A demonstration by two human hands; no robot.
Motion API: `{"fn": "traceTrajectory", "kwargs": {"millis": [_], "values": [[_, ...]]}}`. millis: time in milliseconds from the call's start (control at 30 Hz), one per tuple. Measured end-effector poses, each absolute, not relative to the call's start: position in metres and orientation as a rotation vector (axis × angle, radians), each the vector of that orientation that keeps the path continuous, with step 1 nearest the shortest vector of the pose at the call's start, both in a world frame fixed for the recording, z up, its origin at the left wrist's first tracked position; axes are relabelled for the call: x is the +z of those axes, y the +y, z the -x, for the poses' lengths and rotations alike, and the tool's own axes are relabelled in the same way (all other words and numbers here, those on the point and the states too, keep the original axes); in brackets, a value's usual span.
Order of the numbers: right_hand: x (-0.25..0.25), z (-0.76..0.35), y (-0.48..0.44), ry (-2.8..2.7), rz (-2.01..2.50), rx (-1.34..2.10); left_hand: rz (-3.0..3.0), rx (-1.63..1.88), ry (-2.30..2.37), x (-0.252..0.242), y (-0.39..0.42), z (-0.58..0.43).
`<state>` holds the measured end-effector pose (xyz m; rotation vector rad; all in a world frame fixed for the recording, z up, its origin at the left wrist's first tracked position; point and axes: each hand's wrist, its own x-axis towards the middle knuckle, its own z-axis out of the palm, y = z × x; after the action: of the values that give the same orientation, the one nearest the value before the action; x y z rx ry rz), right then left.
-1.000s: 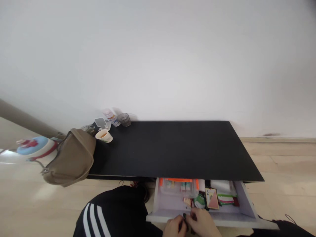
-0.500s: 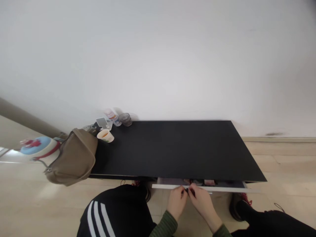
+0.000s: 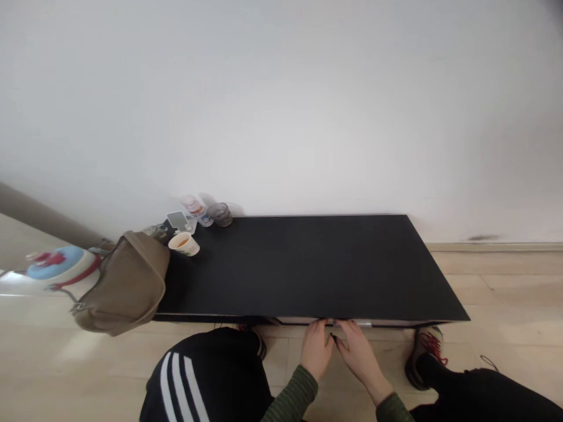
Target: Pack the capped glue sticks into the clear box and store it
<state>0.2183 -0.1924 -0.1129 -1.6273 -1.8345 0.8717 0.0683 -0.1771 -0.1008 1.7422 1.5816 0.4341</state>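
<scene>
Along the near edge of a long, black, rectangular surface [image 3: 308,264], a pale drawer front [image 3: 294,320] shows as a thin strip just beneath the top, practically flush with it. The left hand [image 3: 315,349] and the right hand [image 3: 355,350] meet this front side by side, both unclenched, fingers stretched forward with their tips at the strip and thumbs angled toward each other. A tiny dark piece [image 3: 333,337] sits between the thumb tips, too small to identify. Dark green ribbed sleeves [image 3: 294,394] cover both forearms.

At the surface's left end rests a slouching taupe bag [image 3: 121,287] with a broad strap, overhanging the near edge. Beyond its left side is a cream container with a light blue top and red trim [image 3: 64,264]. Just right of the bag stands a white paper cup [image 3: 187,246] holding an amber-brown liquid. Behind the cup are a flat white item with a grey panel [image 3: 178,221], a tilted-looking pink-and-white bottle [image 3: 200,212] and, beside that, a clear greyish glass [image 3: 220,215], near the white wall [image 3: 299,117].
</scene>
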Motion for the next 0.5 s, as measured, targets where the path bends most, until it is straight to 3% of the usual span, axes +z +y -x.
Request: {"fn": "traceTrajectory", "kwargs": {"millis": [200,500], "values": [[-0.110,-0.220,-0.195,-1.911,1.592,0.938,-1.806,0.329,1.517,-0.089,-0.173,-0.063],[-0.069,-0.220,-0.220,-2.149,1.792,1.253,-1.980,-0.453,1.341,-0.048,-0.195,-0.045]]}}
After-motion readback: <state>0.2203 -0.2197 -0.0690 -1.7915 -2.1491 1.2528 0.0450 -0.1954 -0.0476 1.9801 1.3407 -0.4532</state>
